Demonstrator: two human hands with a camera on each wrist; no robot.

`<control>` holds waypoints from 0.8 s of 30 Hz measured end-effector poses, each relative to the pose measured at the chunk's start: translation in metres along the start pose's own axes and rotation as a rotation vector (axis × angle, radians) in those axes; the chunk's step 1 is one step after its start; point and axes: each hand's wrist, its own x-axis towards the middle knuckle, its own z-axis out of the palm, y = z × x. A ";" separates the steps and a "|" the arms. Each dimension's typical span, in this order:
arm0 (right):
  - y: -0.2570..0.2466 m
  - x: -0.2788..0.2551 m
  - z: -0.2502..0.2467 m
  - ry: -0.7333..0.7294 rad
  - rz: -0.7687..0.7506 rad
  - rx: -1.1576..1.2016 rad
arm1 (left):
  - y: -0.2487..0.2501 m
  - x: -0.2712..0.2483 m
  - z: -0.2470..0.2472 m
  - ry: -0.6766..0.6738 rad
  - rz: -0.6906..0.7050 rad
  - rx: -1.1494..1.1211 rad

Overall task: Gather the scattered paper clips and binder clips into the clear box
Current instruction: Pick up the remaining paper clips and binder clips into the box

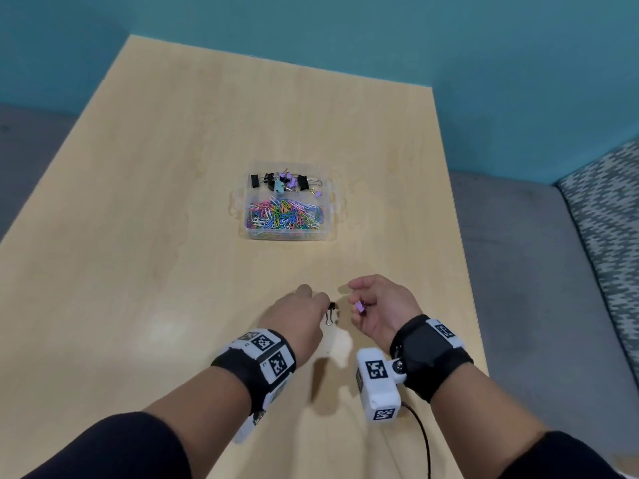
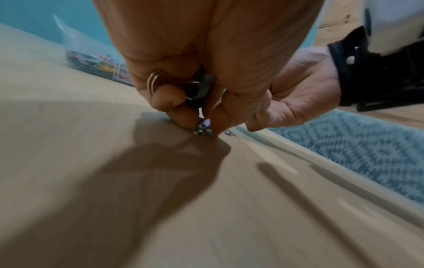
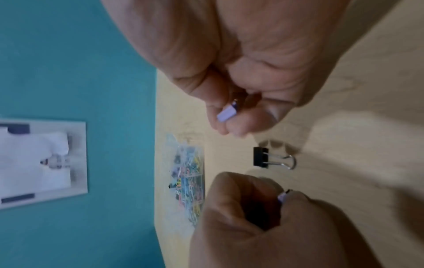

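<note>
Near the pale wooden tabletop's (image 1: pixel 155 219) near edge, the left hand (image 1: pixel 301 314) is curled round a tucked black clip (image 2: pixel 201 88). A loose black metal binder clip (image 1: pixel 331 314) lies beside its fingertips, and the right hand (image 1: pixel 383 305) pinches a small lilac binder clip (image 1: pixel 360 307). Gathering looks nearly finished: the next move is probably to pick up the loose one and carry everything to the clear plastic box (image 1: pixel 238 202) mid-tabletop.

Bare table (image 1: pixel 173 236) lies between the hands and the clear box (image 1: pixel 288 202), whose top stands open. Only a black binder clip (image 1: pixel 331 314) sits between the two hands
</note>
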 end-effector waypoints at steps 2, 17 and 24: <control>-0.001 -0.004 0.003 -0.046 0.080 0.094 | -0.003 -0.002 0.000 0.013 -0.037 -0.081; 0.013 0.014 0.028 -0.179 -0.548 -1.727 | -0.064 0.085 -0.129 0.335 -0.176 -0.095; -0.011 0.012 0.021 -0.083 -0.344 -0.938 | -0.075 0.142 -0.149 0.308 -0.062 -0.009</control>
